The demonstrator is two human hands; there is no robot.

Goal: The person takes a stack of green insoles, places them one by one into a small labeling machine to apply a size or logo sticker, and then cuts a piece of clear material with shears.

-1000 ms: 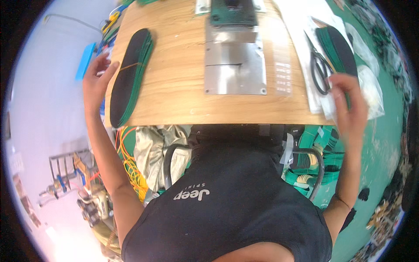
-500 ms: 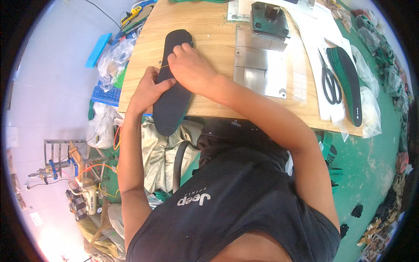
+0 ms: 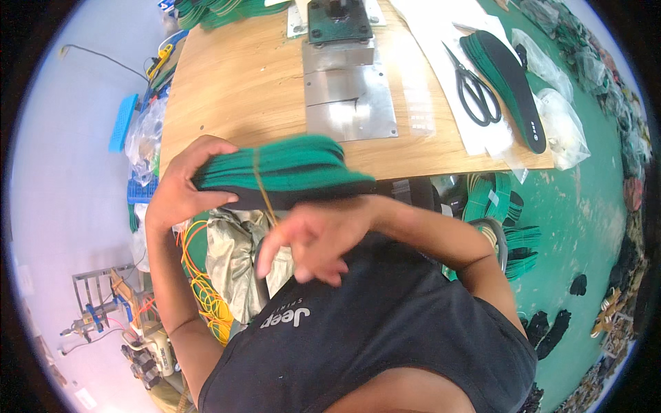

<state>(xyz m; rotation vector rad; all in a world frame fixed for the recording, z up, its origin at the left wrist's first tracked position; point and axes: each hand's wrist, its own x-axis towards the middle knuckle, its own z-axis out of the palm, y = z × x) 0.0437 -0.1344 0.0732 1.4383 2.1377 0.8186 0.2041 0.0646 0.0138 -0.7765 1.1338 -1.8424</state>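
A thick stack of green-and-black insoles (image 3: 289,168) is raised on its side at the near edge of the table. My left hand (image 3: 180,180) grips its left end, thumb along the black face and fingers over the green side. A thin tan rubber band (image 3: 259,180) runs across the stack and stretches past its lower edge to my right hand (image 3: 313,237). That hand is below the stack, smeared by motion, with the band drawn out at its curled fingers. How the fingers hook the band is partly hidden.
A metal plate (image 3: 351,103) with a dark clamp-like block (image 3: 339,22) is on the wooden table (image 3: 234,89). Black scissors (image 3: 475,96) and another insole stack (image 3: 506,82) lie at the right. More green insoles (image 3: 227,10) sit at the far left.
The stack has turned from lying lengthwise, black face up, to sideways with its green edges showing. My right hand has moved off its top to below it, drawing the band out.
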